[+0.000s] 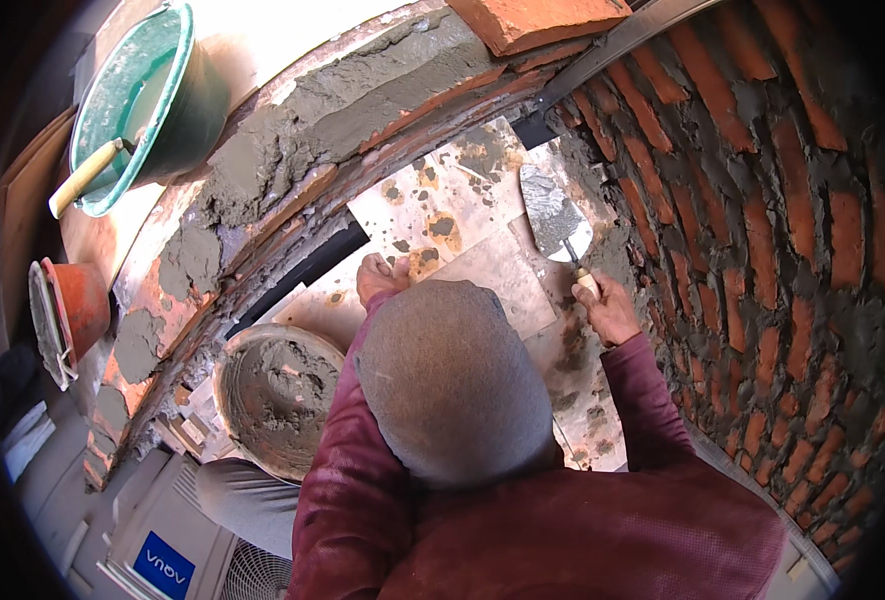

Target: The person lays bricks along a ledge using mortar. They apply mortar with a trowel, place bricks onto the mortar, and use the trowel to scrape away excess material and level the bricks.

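Observation:
My right hand (610, 308) is closed around the wooden handle of a trowel (552, 212). The trowel's blade points away from me, with wet grey mortar smeared over it, above a mortar-spotted board (432, 205). My left hand (380, 278) has its fingers curled, near the board's left part; whatever may be inside them is hidden. Between my arms a grey, rounded cloth-covered shape (452, 380), probably my knee, blocks part of the view. Beside my left forearm stands a round basin (230, 385) holding grey mortar (287, 390).
A brick wall (752, 260) with mortar joints rises at right. Along the left runs a low brick wall (352, 95) topped with mortar. On it stand a green bucket (187, 110), with a wooden handle sticking out, and an orange bucket (84, 305). A brick (537, 20) lies at the far end.

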Available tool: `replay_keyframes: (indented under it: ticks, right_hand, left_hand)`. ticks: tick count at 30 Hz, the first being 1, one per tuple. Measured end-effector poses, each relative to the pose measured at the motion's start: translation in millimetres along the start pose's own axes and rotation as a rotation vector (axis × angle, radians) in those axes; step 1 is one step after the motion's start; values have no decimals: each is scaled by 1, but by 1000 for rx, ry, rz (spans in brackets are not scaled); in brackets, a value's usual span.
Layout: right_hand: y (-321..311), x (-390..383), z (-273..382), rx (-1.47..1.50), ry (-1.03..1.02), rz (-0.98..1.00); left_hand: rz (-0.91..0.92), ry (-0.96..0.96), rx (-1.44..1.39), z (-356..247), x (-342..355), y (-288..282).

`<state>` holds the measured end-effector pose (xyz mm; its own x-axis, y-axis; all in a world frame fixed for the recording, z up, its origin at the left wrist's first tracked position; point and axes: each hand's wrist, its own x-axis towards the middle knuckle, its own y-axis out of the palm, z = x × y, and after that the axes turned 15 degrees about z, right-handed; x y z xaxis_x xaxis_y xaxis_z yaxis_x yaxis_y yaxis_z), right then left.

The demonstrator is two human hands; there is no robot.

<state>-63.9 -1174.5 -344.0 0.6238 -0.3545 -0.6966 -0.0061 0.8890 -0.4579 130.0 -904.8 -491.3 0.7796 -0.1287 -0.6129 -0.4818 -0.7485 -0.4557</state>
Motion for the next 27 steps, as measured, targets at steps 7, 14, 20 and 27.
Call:
replay_keyframes:
  ticks: [7, 14, 20, 27]
  right_hand:
    - [6, -13, 0, -224, -16, -60]
    - [43, -47, 5, -163, -47, 58]
    - [30, -86, 31, -239, -260, 120]
    - [-41, -114, 226, -424, -386, 550]
  left_hand:
    - [73, -24, -122, 3, 5, 5]
    - [4, 39, 4, -26, -12, -2]
    - [545, 372, -307, -111, -98, -115]
    - [29, 752, -387, -48, -194, -357]
